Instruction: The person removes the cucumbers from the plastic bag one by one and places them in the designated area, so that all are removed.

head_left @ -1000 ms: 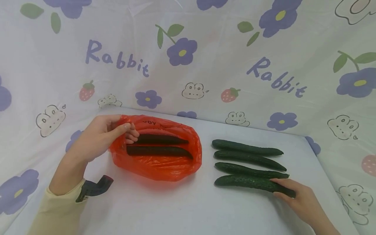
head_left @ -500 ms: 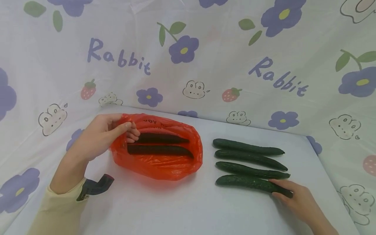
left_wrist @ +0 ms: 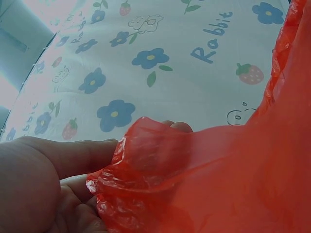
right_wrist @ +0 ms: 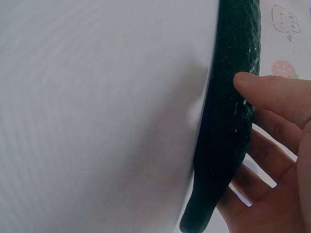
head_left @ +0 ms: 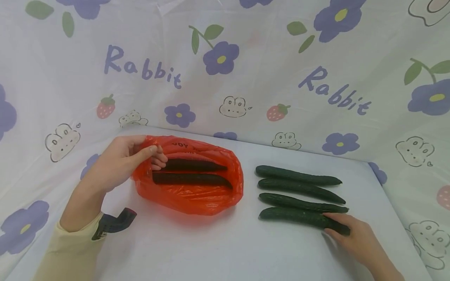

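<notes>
Clock directions per head view. Left hand (head_left: 123, 160) is at the 10 o'clock rim of the red bag (head_left: 190, 203), forearm in from 7. Thumb and fingers pinch the rim; left wrist view has crinkled film between them, 2 fingertips peeking over the far side. Bag mouth faces the camera. 2 cucumbers inside: far cucumber (head_left: 197, 165) and near cucumber (head_left: 193, 179), side by side, lying 9 to 3. Far cucumber's 9 o'clock end sits behind the fingers. Black lettering (head_left: 184, 145) on the bag's 12 o'clock wall.

Right hand (head_left: 356, 236) is on the 3 o'clock end of the front cucumber (head_left: 295, 216), forearm in from 5. Thumb on the near side, fingers on the far side, pinching it; right wrist view shows gaps between the fingers. Can't really tell from these angles whether that end is off the table (head_left: 197, 249).

Front cucumber is the 6 o'clock member of a row of 4, at the bag's 3 o'clock, apart from it. Other 3 cucumbers (head_left: 302, 190) stack toward 12, roughly parallel.

Dark gadget (head_left: 116, 224) on the left wrist, by the yellow sleeve (head_left: 66, 253), at the bag's 8. Printed cloth (head_left: 246, 86) behind, at 12.
</notes>
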A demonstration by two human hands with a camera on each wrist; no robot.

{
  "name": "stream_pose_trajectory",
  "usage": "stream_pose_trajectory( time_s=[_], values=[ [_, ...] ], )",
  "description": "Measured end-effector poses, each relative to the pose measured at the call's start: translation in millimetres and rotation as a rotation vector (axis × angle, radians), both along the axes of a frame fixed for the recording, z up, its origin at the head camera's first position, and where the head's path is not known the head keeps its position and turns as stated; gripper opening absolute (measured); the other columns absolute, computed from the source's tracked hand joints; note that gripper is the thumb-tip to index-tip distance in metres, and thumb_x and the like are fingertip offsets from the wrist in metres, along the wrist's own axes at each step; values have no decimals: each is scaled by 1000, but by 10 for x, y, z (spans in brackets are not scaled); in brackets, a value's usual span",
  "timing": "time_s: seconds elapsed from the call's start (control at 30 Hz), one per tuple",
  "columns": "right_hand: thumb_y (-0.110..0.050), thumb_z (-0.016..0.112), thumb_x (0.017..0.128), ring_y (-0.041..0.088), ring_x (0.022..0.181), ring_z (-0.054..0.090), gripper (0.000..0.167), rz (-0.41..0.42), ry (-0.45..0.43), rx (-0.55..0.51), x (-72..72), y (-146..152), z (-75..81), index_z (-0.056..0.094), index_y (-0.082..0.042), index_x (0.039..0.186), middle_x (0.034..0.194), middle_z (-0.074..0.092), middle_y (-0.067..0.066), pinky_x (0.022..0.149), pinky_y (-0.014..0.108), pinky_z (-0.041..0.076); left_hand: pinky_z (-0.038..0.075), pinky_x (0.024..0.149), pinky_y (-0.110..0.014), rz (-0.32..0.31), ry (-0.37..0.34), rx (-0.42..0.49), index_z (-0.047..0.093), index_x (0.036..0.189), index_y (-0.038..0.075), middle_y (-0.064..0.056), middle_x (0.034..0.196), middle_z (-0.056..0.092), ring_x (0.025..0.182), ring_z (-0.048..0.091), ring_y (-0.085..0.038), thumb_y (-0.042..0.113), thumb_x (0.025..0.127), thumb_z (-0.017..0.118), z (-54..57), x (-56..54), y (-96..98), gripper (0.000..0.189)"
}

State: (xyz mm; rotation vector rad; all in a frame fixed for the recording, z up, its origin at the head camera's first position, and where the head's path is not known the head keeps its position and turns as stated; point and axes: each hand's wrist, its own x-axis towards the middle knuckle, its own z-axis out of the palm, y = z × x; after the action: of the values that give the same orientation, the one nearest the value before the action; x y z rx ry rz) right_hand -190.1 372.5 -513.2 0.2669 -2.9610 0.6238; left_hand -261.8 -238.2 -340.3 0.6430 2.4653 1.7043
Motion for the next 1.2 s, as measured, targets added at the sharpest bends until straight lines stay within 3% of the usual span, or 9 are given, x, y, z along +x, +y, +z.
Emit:
stream_pose_trajectory(
  time_s=[0.63, 0.73, 0.87, 1.0, 1.2],
  values=[
    [-19, 92, 88, 46, 115, 71, 38, -3, 175, -10, 34, -22, 41, 80, -10, 123, 123, 77, 14, 94, 64, 53, 63, 88, -31, -9, 42, -5, 70, 120, -7, -19, 106, 76, 97, 78, -29, 10, 112, 62, 27, 14, -4, 21],
    [-17, 93, 87, 40, 112, 72, 38, -16, 241, -23, 30, -38, 79, 80, -12, 122, 122, 77, 11, 99, 37, 55, 63, 88, -31, -10, 40, -5, 69, 120, -8, -19, 106, 76, 97, 78, -28, 9, 112, 61, 29, 13, -3, 21],
    [-12, 95, 83, 12, 112, 69, 43, -8, 360, -75, -1, -104, 164, 80, -13, 123, 119, 78, 9, 97, 2, 34, 64, 88, -31, -15, 46, -2, 70, 120, -7, -19, 106, 76, 96, 78, -27, 9, 112, 61, 17, 7, -10, 20],
    [-9, 96, 81, -12, 112, 58, 49, 10, 437, -118, -60, -232, 295, 79, -15, 127, 121, 78, 7, 98, -1, 31, 64, 87, -31, -16, 48, 1, 70, 119, -7, -19, 106, 76, 96, 78, -28, 9, 111, 62, 10, 9, -17, 20],
    [0, 95, 78, -17, 119, 55, 56, 86, 488, -185, -170, -477, 512, 79, -12, 130, 124, 77, 6, 101, 2, 36, 64, 87, -32, -13, 40, -1, 71, 119, -7, -19, 105, 76, 96, 78, -28, 10, 111, 62, 16, 11, -18, 20]
  ],
)
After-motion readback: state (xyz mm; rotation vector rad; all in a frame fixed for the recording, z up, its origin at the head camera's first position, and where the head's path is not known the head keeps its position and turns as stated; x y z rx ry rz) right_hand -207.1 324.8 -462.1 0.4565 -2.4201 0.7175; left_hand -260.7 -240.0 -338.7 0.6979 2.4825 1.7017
